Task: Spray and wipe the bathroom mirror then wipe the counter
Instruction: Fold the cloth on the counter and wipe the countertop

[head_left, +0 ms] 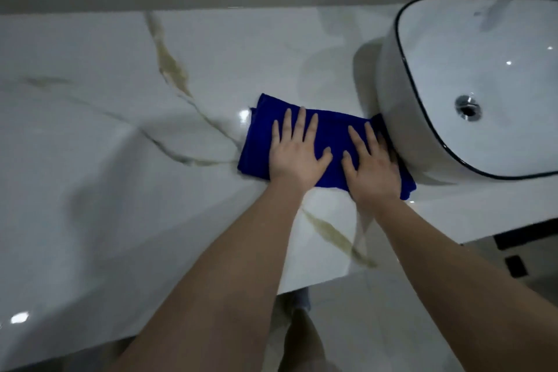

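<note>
A folded dark blue cloth [332,136] lies flat on the white marble counter [120,130], its right end touching the foot of the sink basin. My left hand [297,151] presses on the cloth's left half with straight, spread fingers. My right hand [373,164] presses on the right half the same way, its outer fingers close against the basin wall. Both palms lie flat on the cloth. The mirror and any spray bottle are out of view.
A white countertop basin with a thin black rim [401,48] stands at the right, its metal drain [468,108] visible. A grey wall runs along the back of the counter. The counter's front edge is near my forearms, with the tiled floor [377,326] below.
</note>
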### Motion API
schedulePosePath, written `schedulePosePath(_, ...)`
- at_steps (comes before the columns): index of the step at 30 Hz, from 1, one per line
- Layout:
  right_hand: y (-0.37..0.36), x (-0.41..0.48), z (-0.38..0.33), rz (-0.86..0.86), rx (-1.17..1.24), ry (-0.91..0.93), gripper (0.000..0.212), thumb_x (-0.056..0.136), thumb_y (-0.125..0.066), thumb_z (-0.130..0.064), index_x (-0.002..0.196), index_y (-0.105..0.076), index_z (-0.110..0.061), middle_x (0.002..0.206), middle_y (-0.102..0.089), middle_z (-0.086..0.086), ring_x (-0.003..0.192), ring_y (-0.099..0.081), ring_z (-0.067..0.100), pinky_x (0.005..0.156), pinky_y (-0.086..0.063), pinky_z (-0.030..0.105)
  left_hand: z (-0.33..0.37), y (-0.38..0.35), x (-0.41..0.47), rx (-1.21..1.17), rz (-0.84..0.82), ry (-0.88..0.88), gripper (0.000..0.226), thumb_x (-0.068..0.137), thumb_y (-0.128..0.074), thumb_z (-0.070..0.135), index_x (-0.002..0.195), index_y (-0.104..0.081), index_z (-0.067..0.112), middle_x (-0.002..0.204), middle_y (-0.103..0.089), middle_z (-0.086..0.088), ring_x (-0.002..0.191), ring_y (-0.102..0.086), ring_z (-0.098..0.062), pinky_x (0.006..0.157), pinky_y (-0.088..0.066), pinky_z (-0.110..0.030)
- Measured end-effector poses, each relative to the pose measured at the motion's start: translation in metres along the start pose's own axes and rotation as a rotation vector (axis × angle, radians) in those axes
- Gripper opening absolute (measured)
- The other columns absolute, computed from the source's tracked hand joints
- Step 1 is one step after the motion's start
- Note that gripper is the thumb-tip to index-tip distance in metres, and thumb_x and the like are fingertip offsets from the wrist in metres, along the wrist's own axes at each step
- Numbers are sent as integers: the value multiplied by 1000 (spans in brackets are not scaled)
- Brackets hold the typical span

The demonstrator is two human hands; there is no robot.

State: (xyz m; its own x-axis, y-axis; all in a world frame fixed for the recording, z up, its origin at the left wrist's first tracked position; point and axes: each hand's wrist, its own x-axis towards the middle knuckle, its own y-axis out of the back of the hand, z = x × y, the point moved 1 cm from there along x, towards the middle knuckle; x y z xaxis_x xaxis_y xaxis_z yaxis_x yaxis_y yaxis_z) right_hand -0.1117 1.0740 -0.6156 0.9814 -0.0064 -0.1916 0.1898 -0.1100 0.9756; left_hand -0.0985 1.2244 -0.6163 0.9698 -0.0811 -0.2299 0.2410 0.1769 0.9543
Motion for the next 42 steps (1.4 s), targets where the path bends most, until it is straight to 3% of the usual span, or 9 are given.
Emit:
schedulePosePath(3,-2,-10,15,14,32,6,65,91,-8,-52,153,-15,-32,162,-9,-3,147,-15,22,115,-19,42,20,-7,-1,18,0,-39,72,95,-20,58,153,-2,20,160,5,-5,147,8,-26,118,6,-44)
schedulePosePath(7,-9,-6,-1,12,11,-92,56,99,-20,-48,153,-7,-36,162,-1,-4,148,-3,20,119,-3,44,-4,-7,-6,10,44,-67,68,96,-22,55,153,-4,24,161,1,-2,147,5,-22,119,5,-40)
schedulePosePath(11,-12,-10,-38,-32,-30,-79,57,97,-19,-52,151,-3,-42,162,2,-6,149,5,20,118,5,50,-42,-3,-22,-7,47,-3,67,96,-22,54,153,-2,26,161,2,0,147,5,-20,119,5,-39)
schedulePosePath(16,-15,3,-141,-61,-48,139,58,97,-17,-56,151,0,-42,162,3,-7,149,6,22,118,7,53,-141,10,-49,-65,162,170,66,93,-26,53,151,-19,23,159,-16,-3,147,-9,-23,118,-3,-40)
schedulePosePath(21,-30,7,-291,-82,-65,462,59,97,-17,-56,152,-3,-41,162,3,-6,149,7,23,117,7,54,-270,24,-97,-94,196,498,66,95,-28,50,153,-8,25,161,-4,-2,147,-1,-21,119,0,-39)
schedulePosePath(25,-55,-32,-422,-127,-113,782,59,97,-17,-56,152,-3,-39,162,5,-4,148,8,25,116,9,55,-375,20,-183,-121,282,765,64,97,-27,51,153,-9,24,161,-5,-3,147,-2,-22,119,1,-39)
schedulePosePath(29,-80,-106,-521,-179,-127,1079,61,96,-17,-59,153,-8,-37,162,1,-2,148,5,26,114,12,56,-435,4,-286,-118,398,1017,63,99,-29,48,153,-14,21,160,-11,-7,147,-7,-25,119,-2,-41)
schedulePosePath(34,-99,-161,-568,-209,-167,1238,62,97,-17,-57,153,-7,-35,162,2,-1,148,7,27,114,12,57,-457,-8,-346,-128,369,1204,63,99,-26,48,153,-6,22,160,-5,-5,147,-3,-24,119,0,-40)
schedulePosePath(42,-95,-161,-563,-237,-147,1214,61,97,-17,-56,153,-8,-35,162,1,-2,148,7,25,114,16,55,-459,-2,-346,-105,253,1203,63,100,-22,47,153,-1,20,160,0,-5,147,1,-24,119,0,-41)
